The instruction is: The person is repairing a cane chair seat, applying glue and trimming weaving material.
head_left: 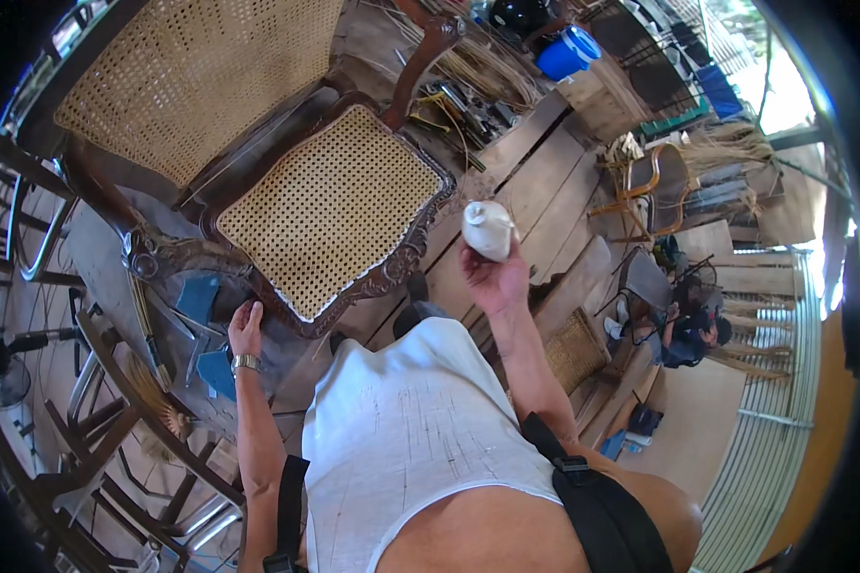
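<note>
My right hand point(495, 280) is wrapped around the lower part of a white plastic squeeze bottle point(488, 229), held up to the right of the chair. The bottle's small nozzle end points up and away from me. In front of me stands a carved dark wood armchair point(397, 256) with a woven cane seat point(339, 205) and a cane back point(201, 76). A thin white line runs along parts of the seat's front and side edges. My left hand point(246, 329), a watch on its wrist, is beside the chair's near left corner, fingers stretched out. Whether it touches the wood is unclear.
Dark wooden chair frames point(115, 430) crowd the left side. Tools point(463, 115) and cane strands lie beyond the seat on the plank floor. A blue bucket point(569, 53) stands at the back. To the right are a small rattan chair point(650, 191) and another person point(693, 334), seated low.
</note>
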